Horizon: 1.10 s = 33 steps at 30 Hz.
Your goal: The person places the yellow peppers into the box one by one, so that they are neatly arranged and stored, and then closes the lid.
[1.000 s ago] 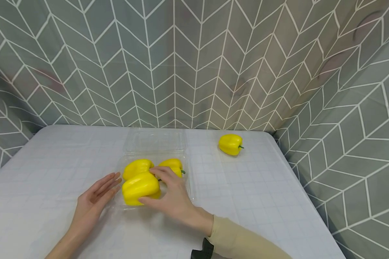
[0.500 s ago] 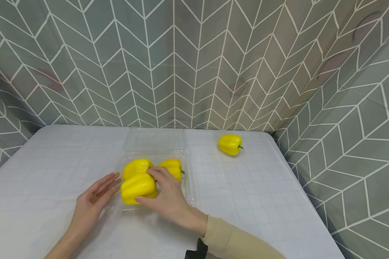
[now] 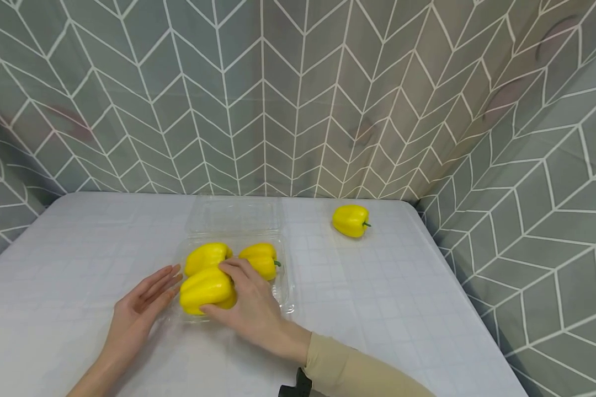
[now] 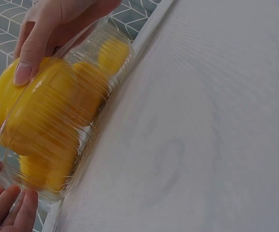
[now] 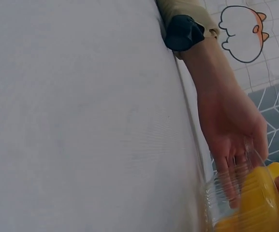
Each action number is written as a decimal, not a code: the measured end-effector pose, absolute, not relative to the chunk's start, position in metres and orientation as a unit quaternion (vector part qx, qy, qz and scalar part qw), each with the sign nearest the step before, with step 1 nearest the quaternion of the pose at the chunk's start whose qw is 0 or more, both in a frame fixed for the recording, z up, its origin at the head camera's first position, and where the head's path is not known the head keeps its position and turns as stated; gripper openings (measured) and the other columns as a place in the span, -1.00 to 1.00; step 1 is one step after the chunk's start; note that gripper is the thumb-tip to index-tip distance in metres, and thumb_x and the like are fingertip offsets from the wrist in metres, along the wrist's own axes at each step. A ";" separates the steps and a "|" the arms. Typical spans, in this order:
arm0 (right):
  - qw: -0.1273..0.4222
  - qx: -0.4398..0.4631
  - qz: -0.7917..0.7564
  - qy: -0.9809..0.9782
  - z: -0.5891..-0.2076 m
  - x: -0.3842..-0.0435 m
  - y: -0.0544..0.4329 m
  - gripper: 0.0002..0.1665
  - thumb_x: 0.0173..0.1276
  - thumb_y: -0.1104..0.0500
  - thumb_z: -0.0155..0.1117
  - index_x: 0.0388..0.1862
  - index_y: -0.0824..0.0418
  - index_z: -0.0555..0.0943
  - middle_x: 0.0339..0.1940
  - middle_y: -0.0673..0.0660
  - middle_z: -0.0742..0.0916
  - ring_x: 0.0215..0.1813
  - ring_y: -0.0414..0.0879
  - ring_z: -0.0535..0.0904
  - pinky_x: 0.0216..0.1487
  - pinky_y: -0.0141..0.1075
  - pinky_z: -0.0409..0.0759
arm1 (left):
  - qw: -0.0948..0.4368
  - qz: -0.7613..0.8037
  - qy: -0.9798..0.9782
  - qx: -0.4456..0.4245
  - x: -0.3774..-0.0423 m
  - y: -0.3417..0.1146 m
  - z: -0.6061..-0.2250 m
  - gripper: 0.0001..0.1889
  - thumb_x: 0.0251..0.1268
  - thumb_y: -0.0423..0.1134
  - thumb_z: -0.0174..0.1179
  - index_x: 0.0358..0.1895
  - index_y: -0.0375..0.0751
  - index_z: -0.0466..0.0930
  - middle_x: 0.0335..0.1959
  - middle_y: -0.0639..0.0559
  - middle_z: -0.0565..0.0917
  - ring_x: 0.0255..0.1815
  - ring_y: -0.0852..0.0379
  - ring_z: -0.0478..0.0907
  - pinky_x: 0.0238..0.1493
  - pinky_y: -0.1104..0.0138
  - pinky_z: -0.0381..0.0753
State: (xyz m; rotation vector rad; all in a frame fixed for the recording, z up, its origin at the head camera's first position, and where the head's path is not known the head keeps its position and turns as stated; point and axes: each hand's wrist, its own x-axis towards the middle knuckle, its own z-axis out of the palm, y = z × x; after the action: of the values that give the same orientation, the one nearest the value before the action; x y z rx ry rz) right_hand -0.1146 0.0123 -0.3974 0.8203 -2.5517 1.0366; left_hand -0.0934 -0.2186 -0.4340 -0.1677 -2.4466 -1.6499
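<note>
My right hand grips a yellow bell pepper between thumb and fingers, at the front left of a clear plastic clamshell container. In the left wrist view, its thumb presses the pepper's side, above the container's rim. Two more yellow bell peppers lie inside: one at the back left, another at the back right with its green stem pointing right. My left hand rests with extended fingers against the container's left wall; the right wrist view shows those fingers partly through the clear plastic.
A loose yellow bell pepper lies on the white-covered table toward the back right. The container's clear lid lies folded back behind it. A grey chevron-patterned curtain stands behind the table and along its sides.
My right hand has shifted slightly left with the bell pepper, closer to the left wall. The left hand stays against the container, almost unmoved.
</note>
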 end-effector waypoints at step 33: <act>0.129 0.332 0.348 -0.867 -0.399 -0.117 0.015 -0.36 0.25 -0.07 0.47 0.22 0.21 0.59 0.24 -0.03 0.60 0.29 -0.20 0.54 0.37 -0.42 0.50 | 0.094 -0.556 -0.824 -0.063 -0.094 -0.219 -0.436 -0.47 0.56 -0.20 0.07 0.49 -0.23 0.26 0.45 -0.12 0.44 0.23 0.58 0.45 0.10 0.67 0.57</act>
State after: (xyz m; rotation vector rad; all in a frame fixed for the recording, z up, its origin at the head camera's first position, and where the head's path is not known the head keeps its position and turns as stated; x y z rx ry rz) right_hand -0.1172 0.0154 -0.3994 0.9656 -2.5195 1.0125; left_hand -0.0938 -0.2188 -0.4363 -0.1869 -2.4429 -1.6475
